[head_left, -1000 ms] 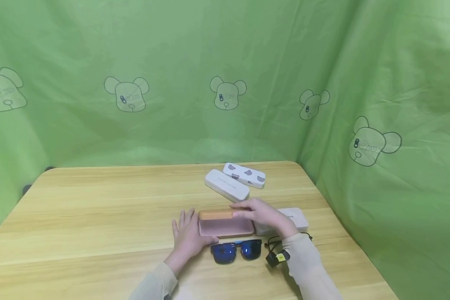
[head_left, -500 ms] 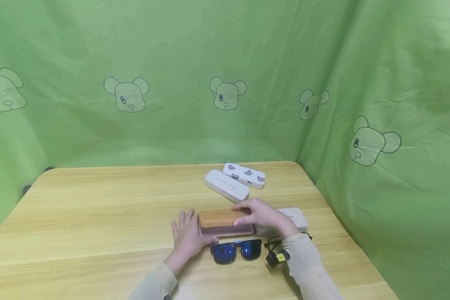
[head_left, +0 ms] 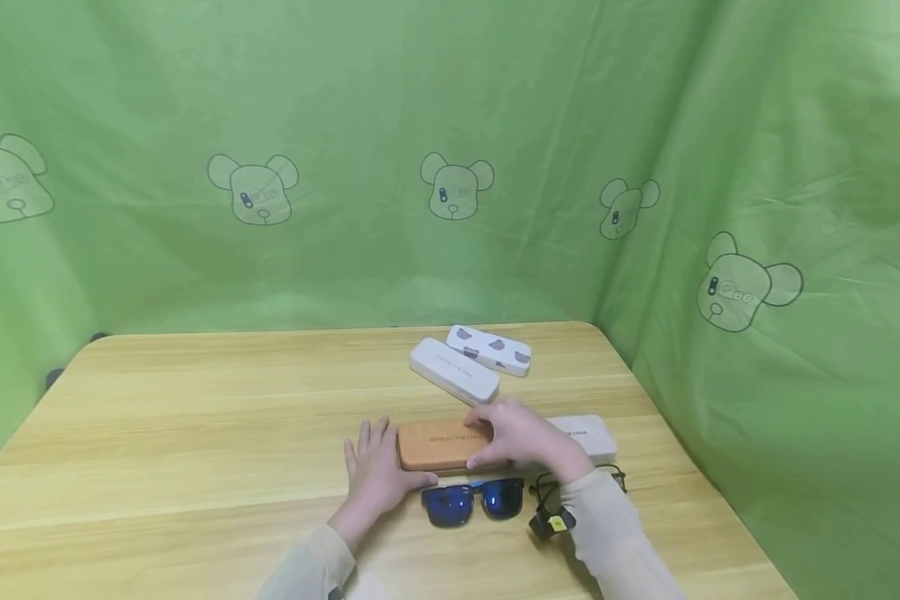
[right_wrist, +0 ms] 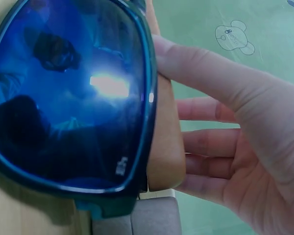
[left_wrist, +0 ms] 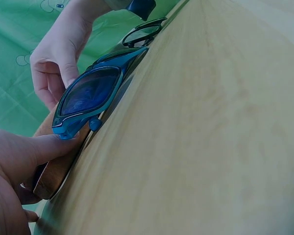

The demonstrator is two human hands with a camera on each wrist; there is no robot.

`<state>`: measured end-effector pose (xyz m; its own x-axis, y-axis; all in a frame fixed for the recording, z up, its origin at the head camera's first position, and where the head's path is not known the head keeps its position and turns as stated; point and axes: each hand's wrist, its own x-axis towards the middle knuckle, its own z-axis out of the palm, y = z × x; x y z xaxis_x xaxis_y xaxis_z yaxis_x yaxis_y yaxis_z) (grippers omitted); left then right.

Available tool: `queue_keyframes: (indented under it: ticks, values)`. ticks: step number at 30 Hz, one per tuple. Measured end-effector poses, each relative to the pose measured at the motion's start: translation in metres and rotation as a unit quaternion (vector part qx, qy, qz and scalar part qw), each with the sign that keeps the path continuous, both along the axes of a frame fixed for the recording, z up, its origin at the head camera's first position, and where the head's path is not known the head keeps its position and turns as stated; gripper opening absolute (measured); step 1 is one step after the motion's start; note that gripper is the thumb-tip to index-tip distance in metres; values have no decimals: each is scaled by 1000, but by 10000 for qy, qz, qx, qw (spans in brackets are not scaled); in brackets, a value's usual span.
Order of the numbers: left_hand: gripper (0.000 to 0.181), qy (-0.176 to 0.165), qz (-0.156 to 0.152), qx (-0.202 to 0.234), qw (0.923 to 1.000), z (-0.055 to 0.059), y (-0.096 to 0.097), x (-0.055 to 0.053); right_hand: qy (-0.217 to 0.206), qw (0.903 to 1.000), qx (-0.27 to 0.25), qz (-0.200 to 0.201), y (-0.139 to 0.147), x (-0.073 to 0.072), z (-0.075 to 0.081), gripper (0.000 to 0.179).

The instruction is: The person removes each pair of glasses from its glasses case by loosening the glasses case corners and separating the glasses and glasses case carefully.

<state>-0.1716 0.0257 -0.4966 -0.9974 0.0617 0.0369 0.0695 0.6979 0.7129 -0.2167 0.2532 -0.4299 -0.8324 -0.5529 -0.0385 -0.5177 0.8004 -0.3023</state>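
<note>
An orange-brown glasses case [head_left: 433, 447] lies closed on the table, dark lettering on its lid. My right hand [head_left: 527, 440] grips its right part, thumb at the front edge and fingers over the back; the right wrist view shows the thumb against the case [right_wrist: 167, 139]. At the case's left end rests my left hand [head_left: 377, 473], fingers straight and spread, thumb stretched along the front corner. Just in front lie sunglasses [head_left: 450, 506] with blue mirrored lenses, close by the left thumb. In the left wrist view the sunglasses [left_wrist: 90, 90] partly hide the case.
A pale grey glasses case [head_left: 588, 437] sits to the right, partly behind the right hand. Black-framed glasses [head_left: 547, 492] lie near the right sleeve. Farther back are a white case [head_left: 453, 369] and a white case with bear prints [head_left: 489, 348]. Green cloth [head_left: 360, 250] encloses the table.
The orange-brown case's lid has come down over its pink interior, and the case is now closed. My right thumb moved down and toward me with the lid. My left hand stayed in place.
</note>
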Motion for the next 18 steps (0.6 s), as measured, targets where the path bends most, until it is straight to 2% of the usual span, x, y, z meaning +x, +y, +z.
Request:
queue_keyframes:
  ticks: [18]
  values:
    - [95,104,54,-53,9999,-3,1,1,304,9992,68,267,-4,4,0,53]
